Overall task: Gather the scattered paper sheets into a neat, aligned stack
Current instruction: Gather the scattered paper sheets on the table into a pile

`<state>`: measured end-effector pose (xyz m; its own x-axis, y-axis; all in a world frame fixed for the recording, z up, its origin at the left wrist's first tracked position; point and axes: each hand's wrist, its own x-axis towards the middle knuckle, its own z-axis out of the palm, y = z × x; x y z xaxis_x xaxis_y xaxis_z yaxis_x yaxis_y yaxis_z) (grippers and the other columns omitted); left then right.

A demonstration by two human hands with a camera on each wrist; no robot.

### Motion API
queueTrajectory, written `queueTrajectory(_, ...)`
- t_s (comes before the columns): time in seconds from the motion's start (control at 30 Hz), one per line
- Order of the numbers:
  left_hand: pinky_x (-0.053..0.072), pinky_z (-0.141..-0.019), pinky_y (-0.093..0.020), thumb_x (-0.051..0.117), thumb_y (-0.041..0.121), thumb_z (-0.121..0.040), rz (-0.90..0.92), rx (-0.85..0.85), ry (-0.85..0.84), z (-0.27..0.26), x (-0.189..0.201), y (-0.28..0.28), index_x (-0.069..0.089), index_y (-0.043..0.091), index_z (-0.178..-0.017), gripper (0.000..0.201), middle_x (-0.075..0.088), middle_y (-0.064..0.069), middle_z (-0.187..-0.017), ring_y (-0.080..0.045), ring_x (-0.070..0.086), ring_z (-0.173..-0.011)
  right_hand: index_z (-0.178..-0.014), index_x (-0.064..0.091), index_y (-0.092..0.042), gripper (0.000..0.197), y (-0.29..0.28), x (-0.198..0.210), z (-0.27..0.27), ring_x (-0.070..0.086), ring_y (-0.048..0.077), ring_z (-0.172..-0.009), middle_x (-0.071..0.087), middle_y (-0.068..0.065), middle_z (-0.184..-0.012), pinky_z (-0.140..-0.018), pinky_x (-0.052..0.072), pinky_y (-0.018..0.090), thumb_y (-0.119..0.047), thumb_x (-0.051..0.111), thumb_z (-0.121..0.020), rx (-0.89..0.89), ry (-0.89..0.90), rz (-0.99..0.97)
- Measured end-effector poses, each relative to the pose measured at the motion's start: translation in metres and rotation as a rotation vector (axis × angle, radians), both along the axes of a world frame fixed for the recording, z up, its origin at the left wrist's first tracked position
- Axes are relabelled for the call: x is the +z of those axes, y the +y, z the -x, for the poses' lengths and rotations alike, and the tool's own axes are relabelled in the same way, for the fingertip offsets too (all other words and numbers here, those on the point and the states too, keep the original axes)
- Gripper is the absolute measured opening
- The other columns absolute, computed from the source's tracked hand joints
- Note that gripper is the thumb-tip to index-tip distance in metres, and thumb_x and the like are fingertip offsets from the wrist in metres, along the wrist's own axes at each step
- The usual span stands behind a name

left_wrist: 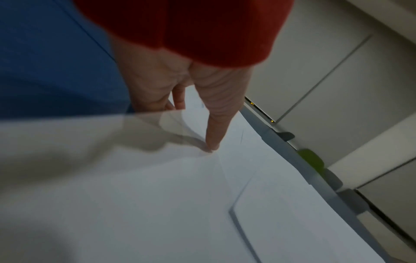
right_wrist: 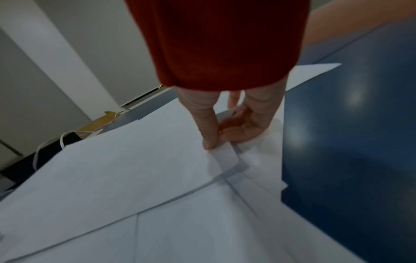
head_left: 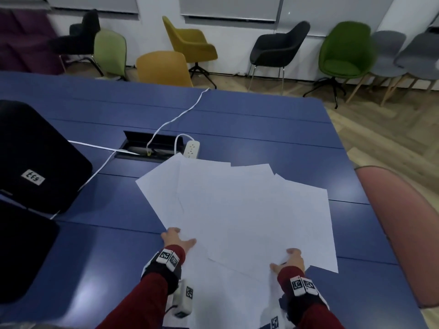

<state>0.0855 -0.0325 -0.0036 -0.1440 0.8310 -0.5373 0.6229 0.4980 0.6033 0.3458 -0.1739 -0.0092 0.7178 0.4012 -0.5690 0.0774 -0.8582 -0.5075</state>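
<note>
The fanned white paper sheets (head_left: 237, 210) lie overlapped on the blue table (head_left: 237, 110), just this side of the white power strip (head_left: 192, 149). Their long edges run away from the person. The left hand (head_left: 177, 239) grips their near-left edge, the right hand (head_left: 291, 260) pinches a near-right corner; both sit equally close.

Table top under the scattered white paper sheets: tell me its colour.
Blue. The flat table top shows best in the head view, around the white paper sheets.
</note>
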Motion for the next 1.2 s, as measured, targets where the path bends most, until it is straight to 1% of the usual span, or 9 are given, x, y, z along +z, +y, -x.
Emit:
queueTrajectory(0.2, 0.05, -0.091, -0.033, 0.066, 0.015, -0.082, 0.046, -0.056, -0.159, -0.001, 0.002, -0.009, 0.066, 0.0, -0.099, 0.022, 0.069, -0.016, -0.109, -0.029, 0.064, -0.097, -0.088, 0.054, -0.017, 0.022, -0.008, -0.004, -0.004, 0.051, 0.021, -0.064, 0.054, 0.004, -0.075, -0.059, 0.039, 0.023, -0.004, 0.064, -0.074, 0.247, -0.051, -0.029)
queueTrajectory(0.33, 0.039, -0.103, -0.033, 0.058, 0.023, -0.089, 0.077, -0.007, -0.176, -0.006, 0.018, -0.01, 0.053, -0.004, -0.123, 0.043, 0.058, -0.013, -0.126, -0.03, 0.052, -0.12, -0.064, 0.051, -0.026, 0.028, -0.013, -0.008, -0.011, 0.04, 0.013, -0.049, 0.041, -0.003, -0.055, -0.05, 0.034, 0.02, -0.001, 0.064, -0.063, 0.436, 0.059, -0.053)
queueTrajectory(0.5, 0.037, -0.104, -0.033, 0.063, 0.024, -0.086, 0.104, -0.017, -0.148, -0.012, 0.026, -0.007, 0.046, -0.002, -0.131, 0.054, 0.051, -0.015, -0.135, -0.032, 0.047, -0.127, -0.071, 0.052, -0.021, 0.022, -0.015, -0.006, -0.012, 0.038, 0.005, -0.039, 0.041, -0.012, -0.04, -0.05, 0.034, 0.02, -0.013, 0.07, -0.06, 0.686, 0.334, 0.012)
queueTrajectory(0.67, 0.046, -0.08, -0.027, 0.064, 0.007, -0.082, 0.13, -0.084, -0.16, -0.008, 0.014, -0.002, 0.062, 0.005, -0.088, 0.006, 0.065, -0.013, -0.1, -0.023, 0.057, -0.086, -0.072, 0.044, -0.015, 0.028, -0.011, 0.012, -0.049, 0.039, 0.014, -0.041, 0.047, 0.002, -0.051, -0.044, 0.031, 0.021, -0.021, 0.069, -0.08, 0.429, 0.401, 0.062)
queueTrajectory(0.8, 0.042, -0.08, -0.026, 0.06, 0.007, -0.085, 0.141, -0.082, -0.173, -0.005, 0.009, 0.0, 0.063, -0.001, -0.105, 0.022, 0.065, -0.015, -0.102, -0.023, 0.057, -0.088, -0.081, 0.05, -0.011, 0.029, -0.006, 0.013, -0.082, 0.057, 0.031, -0.082, 0.062, 0.02, -0.097, -0.084, 0.046, 0.038, -0.028, 0.072, -0.073, 0.015, -0.206, 0.025)
queueTrajectory(0.9, 0.042, -0.085, -0.026, 0.057, 0.005, -0.086, 0.135, -0.065, -0.173, -0.005, 0.008, 0.0, 0.062, 0.002, -0.108, 0.023, 0.063, -0.01, -0.105, -0.021, 0.054, -0.091, -0.121, 0.045, -0.005, 0.078, -0.012, 0.01, -0.083, 0.041, 0.042, -0.121, 0.042, 0.026, -0.13, -0.101, 0.036, 0.049, -0.037, 0.082, -0.061, -0.151, -0.243, 0.195)
queueTrajectory(0.97, 0.044, -0.082, -0.028, 0.054, 0.002, -0.086, 0.134, -0.023, -0.177, -0.007, 0.005, 0.002, 0.061, 0.004, -0.088, 0.008, 0.06, -0.009, -0.095, -0.021, 0.052, -0.086, -0.128, 0.035, 0.003, 0.099, -0.012, 0.009, -0.074, 0.039, 0.042, -0.125, 0.035, 0.026, -0.136, -0.101, 0.037, 0.049, -0.036, 0.087, -0.054, -0.183, -0.203, 0.255)
queueTrajectory(1.07, 0.038, -0.071, -0.025, 0.048, -0.009, -0.08, 0.129, 0.076, -0.212, -0.013, 0.001, 0.002, 0.049, 0.01, -0.055, 0.031, 0.052, -0.005, -0.067, -0.022, 0.046, -0.078, -0.128, 0.027, 0.006, 0.107, -0.003, 0.004, -0.066, 0.044, 0.043, -0.122, 0.036, 0.029, -0.135, -0.098, 0.042, 0.049, -0.023, 0.092, -0.047, -0.26, -0.105, 0.233)
queueTrajectory(1.2, 0.041, -0.079, -0.028, 0.064, -0.001, -0.078, 0.128, 0.12, -0.227, -0.019, 0.007, -0.006, 0.057, 0.007, -0.072, 0.012, 0.054, -0.007, -0.088, -0.023, 0.048, -0.097, -0.122, 0.027, -0.005, 0.104, 0.002, -0.007, -0.041, 0.044, 0.039, -0.121, 0.042, 0.023, -0.13, -0.1, 0.042, 0.044, -0.023, 0.092, -0.043, -0.095, -0.133, 0.374)
